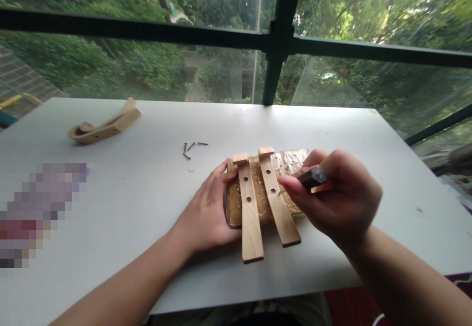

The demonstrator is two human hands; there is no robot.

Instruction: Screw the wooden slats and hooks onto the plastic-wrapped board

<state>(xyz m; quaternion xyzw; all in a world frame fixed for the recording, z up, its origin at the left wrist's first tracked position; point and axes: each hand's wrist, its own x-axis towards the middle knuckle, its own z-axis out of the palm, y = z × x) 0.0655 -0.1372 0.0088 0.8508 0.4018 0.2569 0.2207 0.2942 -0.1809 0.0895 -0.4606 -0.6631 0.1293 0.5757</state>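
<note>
A wooden block wrapped in shiny clear film lies on the white table. Two light wooden slats lie across it, each with two dark screw holes or screws. My left hand grips the block's left end, thumb resting by the left slat. My right hand is closed round a dark tool handle, its tip hidden near the right slat.
Several loose dark screws lie on the table behind the block. A curved wooden piece sits at the far left. A blurred patch covers the left table edge. A large window with a dark frame stands behind.
</note>
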